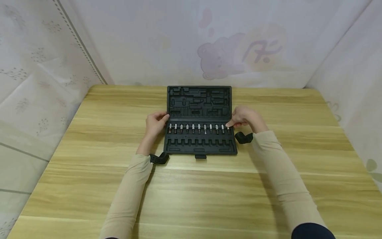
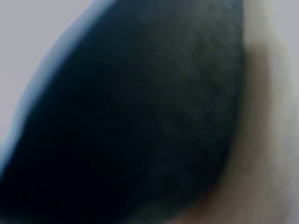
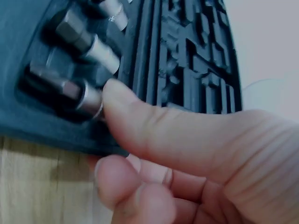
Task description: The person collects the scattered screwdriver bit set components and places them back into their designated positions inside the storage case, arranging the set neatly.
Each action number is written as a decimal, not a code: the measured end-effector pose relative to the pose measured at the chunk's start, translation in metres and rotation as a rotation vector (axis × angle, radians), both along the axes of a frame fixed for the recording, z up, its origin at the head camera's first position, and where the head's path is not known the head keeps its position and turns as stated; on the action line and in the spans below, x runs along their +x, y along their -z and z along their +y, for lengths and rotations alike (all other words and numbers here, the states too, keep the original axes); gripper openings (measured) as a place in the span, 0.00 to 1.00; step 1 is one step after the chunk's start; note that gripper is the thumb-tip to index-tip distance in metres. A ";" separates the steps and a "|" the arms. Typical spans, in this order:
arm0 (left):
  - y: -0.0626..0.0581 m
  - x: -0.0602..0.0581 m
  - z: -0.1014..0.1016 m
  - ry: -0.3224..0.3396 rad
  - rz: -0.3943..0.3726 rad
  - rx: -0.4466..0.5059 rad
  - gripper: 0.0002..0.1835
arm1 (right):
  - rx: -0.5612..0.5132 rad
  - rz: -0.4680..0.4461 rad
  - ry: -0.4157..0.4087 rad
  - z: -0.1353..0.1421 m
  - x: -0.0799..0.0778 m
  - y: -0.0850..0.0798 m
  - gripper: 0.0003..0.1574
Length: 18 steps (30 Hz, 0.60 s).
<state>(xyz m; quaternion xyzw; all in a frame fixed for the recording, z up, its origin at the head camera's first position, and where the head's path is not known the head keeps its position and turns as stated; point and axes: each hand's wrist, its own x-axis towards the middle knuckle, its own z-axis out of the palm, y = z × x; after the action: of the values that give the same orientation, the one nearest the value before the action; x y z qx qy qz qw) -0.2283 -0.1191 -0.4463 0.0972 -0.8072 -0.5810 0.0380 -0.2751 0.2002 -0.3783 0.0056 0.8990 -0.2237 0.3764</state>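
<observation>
A black hinged bit socket case [image 1: 200,148] lies open on the table, its lid at the far side. Across its base runs a row of silver bit sockets [image 1: 193,126], each with a dark or metal tip. My left hand [image 1: 155,124] holds the case's left edge near the hinge, thumb on the rim. At the opposite edge is my right hand [image 1: 246,117]. In the right wrist view its thumb [image 3: 154,126] touches the end of the rightmost bit socket [image 3: 89,99], while the fingers curl beside and below the edge. The left wrist view holds only a blurred dark shape.
The wooden table [image 1: 191,199] extends around the case on all sides. Black wrist bands [image 1: 159,158] sit on both wrists, close to the case. A latch [image 1: 200,156] sticks out at its front. Patterned cloth [image 1: 149,43] hangs behind the table.
</observation>
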 end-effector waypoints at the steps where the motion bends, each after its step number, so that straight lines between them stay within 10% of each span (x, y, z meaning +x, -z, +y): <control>1: -0.001 0.000 0.000 0.002 -0.003 0.004 0.14 | -0.002 0.017 0.001 0.000 0.001 0.000 0.27; 18: -0.026 -0.004 -0.005 0.078 -0.078 -0.009 0.16 | -0.291 0.344 0.217 0.011 0.007 -0.002 0.26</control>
<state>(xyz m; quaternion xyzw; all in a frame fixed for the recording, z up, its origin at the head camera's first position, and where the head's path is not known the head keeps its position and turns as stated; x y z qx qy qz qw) -0.2327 -0.1240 -0.4207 0.0879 -0.8139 -0.5741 -0.0156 -0.2679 0.2114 -0.3759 0.0096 0.9023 -0.3877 0.1886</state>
